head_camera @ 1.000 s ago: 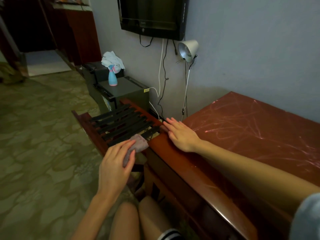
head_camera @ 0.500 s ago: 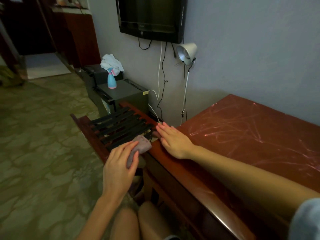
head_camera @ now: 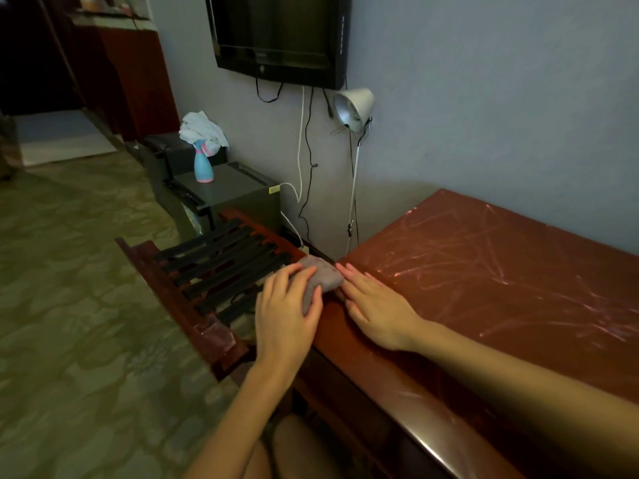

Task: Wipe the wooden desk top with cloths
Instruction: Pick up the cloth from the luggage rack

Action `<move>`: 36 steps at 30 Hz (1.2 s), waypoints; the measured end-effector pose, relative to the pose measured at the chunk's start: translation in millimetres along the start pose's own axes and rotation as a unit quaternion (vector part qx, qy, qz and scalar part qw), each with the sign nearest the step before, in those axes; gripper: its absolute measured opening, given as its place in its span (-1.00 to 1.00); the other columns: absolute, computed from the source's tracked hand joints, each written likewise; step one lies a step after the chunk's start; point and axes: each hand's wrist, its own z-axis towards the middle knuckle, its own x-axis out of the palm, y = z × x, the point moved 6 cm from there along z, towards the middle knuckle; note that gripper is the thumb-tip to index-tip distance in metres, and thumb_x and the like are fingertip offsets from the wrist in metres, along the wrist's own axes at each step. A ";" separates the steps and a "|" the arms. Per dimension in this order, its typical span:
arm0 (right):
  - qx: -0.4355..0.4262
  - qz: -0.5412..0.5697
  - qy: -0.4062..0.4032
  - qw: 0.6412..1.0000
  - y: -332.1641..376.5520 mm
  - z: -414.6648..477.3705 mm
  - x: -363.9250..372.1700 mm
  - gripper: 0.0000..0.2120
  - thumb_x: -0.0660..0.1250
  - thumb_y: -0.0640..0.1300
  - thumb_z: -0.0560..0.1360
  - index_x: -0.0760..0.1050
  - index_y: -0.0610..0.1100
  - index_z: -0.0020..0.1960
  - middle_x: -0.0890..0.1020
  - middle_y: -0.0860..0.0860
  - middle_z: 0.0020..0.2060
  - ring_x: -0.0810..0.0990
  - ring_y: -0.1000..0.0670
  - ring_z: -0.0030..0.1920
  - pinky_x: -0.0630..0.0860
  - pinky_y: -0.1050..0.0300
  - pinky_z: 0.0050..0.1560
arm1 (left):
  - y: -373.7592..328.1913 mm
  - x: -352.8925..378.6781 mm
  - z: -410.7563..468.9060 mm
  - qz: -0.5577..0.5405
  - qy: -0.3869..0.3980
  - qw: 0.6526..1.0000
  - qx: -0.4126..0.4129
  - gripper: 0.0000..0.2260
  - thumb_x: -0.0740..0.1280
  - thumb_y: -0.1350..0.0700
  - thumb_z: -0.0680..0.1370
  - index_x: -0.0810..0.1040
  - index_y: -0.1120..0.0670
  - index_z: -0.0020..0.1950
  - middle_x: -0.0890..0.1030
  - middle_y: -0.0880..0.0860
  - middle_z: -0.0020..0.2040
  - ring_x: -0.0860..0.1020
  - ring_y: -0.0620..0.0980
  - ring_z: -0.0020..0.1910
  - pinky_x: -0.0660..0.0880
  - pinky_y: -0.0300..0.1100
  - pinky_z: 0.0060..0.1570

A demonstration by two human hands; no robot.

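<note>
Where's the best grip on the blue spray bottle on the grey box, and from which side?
Grip the spray bottle round its narrow upper body, just under the head, where it tapers; the base flares wider. It stands upright on the grey box, with the white cloth bunched behind its top, so probably come in level from the open side facing the room.

Nothing legible anywhere here. The television (head_camera: 280, 32) on the wall carries a small pale mark on its lower frame, too tiny to make out. A yellow sticker (head_camera: 273, 190) sits on the corner of the grey box (head_camera: 228, 188), blurred beyond reading. The blue spray bottle (head_camera: 203, 166) shows no lettering.
</note>
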 end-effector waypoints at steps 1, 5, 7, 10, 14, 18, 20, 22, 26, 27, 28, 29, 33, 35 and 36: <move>0.005 0.001 -0.005 1.000 -1.4 1.0 0.1 -0.19 -0.37 0.17 0.36 -0.03 -0.10 0.56 -0.03 -0.02 0.55 -0.10 0.05 0.54 -0.25 0.26 0.42 | -2.8 4.9 0.6 0.017 0.012 1.000 -0.008 -0.71 0.28 0.01 0.55 0.53 0.02 0.25 0.52 0.01 0.20 0.48 0.01 0.19 0.44 -0.07 0.12; 0.041 0.002 -0.014 0.999 -3.2 -0.9 -1.1 -0.39 -0.21 0.09 0.56 -0.08 -0.11 0.56 -0.03 -0.02 0.55 -0.11 0.05 0.54 -0.24 0.25 0.41 | -9.8 7.5 0.9 0.074 0.035 0.996 -0.025 -0.76 0.32 0.01 0.53 0.56 0.03 0.16 0.55 0.04 0.11 0.52 0.05 0.10 0.42 -0.05 0.02; 0.070 0.013 -0.006 0.997 -4.2 -0.5 -2.4 -0.47 -0.08 -0.02 0.65 -0.11 -0.12 0.56 -0.05 -0.03 0.55 -0.11 0.04 0.54 -0.20 0.20 0.45 | -13.0 5.7 -0.6 0.100 0.052 0.993 -0.027 -0.74 0.32 0.01 0.52 0.55 0.05 0.18 0.54 0.06 0.12 0.52 0.07 0.11 0.42 -0.02 0.04; 0.097 0.048 0.040 0.993 -6.9 4.4 -6.3 -0.48 -0.04 -0.04 0.66 -0.10 -0.09 0.56 -0.08 -0.03 0.55 -0.14 0.01 0.54 -0.18 0.07 0.49 | -18.4 1.8 -4.2 0.122 0.071 0.990 -0.014 -0.73 0.32 0.00 0.53 0.56 0.07 0.18 0.53 0.08 0.15 0.51 0.10 0.13 0.42 0.01 0.08; 0.061 0.050 0.007 0.997 -8.9 6.9 -17.5 -0.54 -0.03 -0.05 0.67 0.06 -0.09 0.54 0.00 0.00 0.55 -0.11 0.02 0.54 -0.18 0.05 0.49 | -18.9 -4.7 -2.8 0.143 0.084 0.986 -0.017 -0.73 0.23 -0.07 0.56 0.58 0.02 0.13 0.53 0.04 0.13 0.50 0.05 0.12 0.39 -0.02 0.10; 0.008 0.079 -0.003 0.997 -10.7 11.9 -12.7 -0.57 -0.01 -0.07 0.67 0.16 -0.09 0.52 0.15 0.01 0.53 -0.01 0.06 0.53 -0.12 0.12 0.49 | -23.2 -7.3 4.8 0.156 0.086 0.984 0.004 -0.77 0.21 -0.06 0.57 0.57 -0.01 0.11 0.54 0.01 0.07 0.50 0.02 0.08 0.34 -0.04 0.10; -0.006 0.088 -0.005 0.996 -12.2 19.7 -10.2 -0.58 0.00 -0.08 0.67 0.20 -0.10 0.51 0.18 0.00 0.52 0.01 0.06 0.53 -0.10 0.15 0.50 | -27.6 -4.4 11.6 0.160 0.101 0.982 0.026 -0.75 0.20 -0.07 0.57 0.54 0.00 0.14 0.52 0.00 0.06 0.49 0.02 0.08 0.35 -0.06 0.08; -0.023 0.101 0.000 0.995 -12.0 31.2 -6.3 -0.59 0.01 -0.09 0.67 0.21 -0.12 0.50 0.20 -0.01 0.51 0.02 0.06 0.53 -0.08 0.16 0.51 | -30.3 3.5 17.7 0.171 0.132 0.976 0.039 -0.71 0.14 -0.08 0.59 0.46 0.02 0.21 0.48 0.00 0.13 0.45 0.00 0.13 0.36 -0.10 0.11; -0.055 0.088 0.020 0.994 -13.8 62.1 -2.2 -0.57 -0.01 -0.06 0.66 0.21 -0.14 0.50 0.21 -0.04 0.50 0.05 0.04 0.53 -0.07 0.12 0.51 | -29.7 16.0 25.1 0.185 0.166 0.967 0.050 -0.66 0.08 -0.09 0.59 0.34 0.05 0.29 0.43 0.03 0.22 0.39 0.02 0.20 0.35 -0.12 0.14; -0.057 0.083 0.023 0.995 -15.3 71.3 -1.9 -0.55 -0.02 -0.04 0.65 0.21 -0.14 0.50 0.22 -0.04 0.50 0.06 0.03 0.53 -0.06 0.09 0.51 | -28.2 18.3 25.9 0.185 0.176 0.966 0.050 -0.65 0.08 -0.09 0.58 0.34 0.05 0.29 0.43 0.03 0.22 0.38 0.02 0.21 0.36 -0.12 0.13; -0.055 0.078 0.026 0.995 -17.4 80.4 -1.7 -0.55 -0.03 -0.03 0.65 0.22 -0.14 0.49 0.23 -0.04 0.50 0.08 0.02 0.52 -0.05 0.06 0.52 | -27.0 20.2 25.9 0.186 0.187 0.963 0.050 -0.64 0.07 -0.08 0.58 0.33 0.05 0.30 0.43 0.03 0.23 0.38 0.02 0.21 0.36 -0.13 0.13; -0.052 0.074 0.027 0.996 -19.6 88.4 -1.2 -0.57 -0.02 -0.04 0.66 0.22 -0.13 0.49 0.25 -0.04 0.49 0.09 0.02 0.52 -0.05 0.05 0.52 | -26.4 21.3 25.4 0.188 0.197 0.961 0.050 -0.63 0.08 -0.08 0.57 0.33 0.05 0.31 0.43 0.03 0.22 0.38 0.02 0.21 0.36 -0.13 0.13; -0.060 0.072 0.028 0.995 -36.2 104.2 -3.1 -0.58 -0.01 -0.06 0.66 0.25 -0.14 0.48 0.29 -0.05 0.47 0.11 0.02 0.52 -0.08 0.05 0.52 | -25.4 17.8 26.2 0.181 0.213 0.958 0.065 -0.69 0.11 -0.10 0.57 0.36 0.02 0.23 0.42 0.00 0.15 0.39 0.00 0.15 0.37 -0.15 0.08; -0.050 0.061 0.035 0.996 -53.7 105.7 -5.8 -0.59 -0.03 -0.06 0.67 0.25 -0.13 0.48 0.28 -0.04 0.48 0.10 0.03 0.52 -0.10 0.04 0.53 | -24.4 13.8 33.0 0.157 0.230 0.958 0.073 -0.80 0.10 -0.12 0.59 0.37 -0.04 0.06 0.41 -0.06 0.04 0.39 -0.06 0.05 0.36 -0.21 -0.02; -0.039 0.057 0.037 0.997 -63.0 106.0 -6.9 -0.59 -0.03 -0.06 0.67 0.24 -0.12 0.49 0.27 -0.03 0.48 0.09 0.03 0.52 -0.11 0.04 0.53 | -24.3 12.4 40.5 0.144 0.233 0.959 0.071 -0.82 0.10 -0.13 0.60 0.37 -0.06 -0.01 0.42 -0.08 -0.01 0.39 -0.09 0.00 0.35 -0.24 -0.08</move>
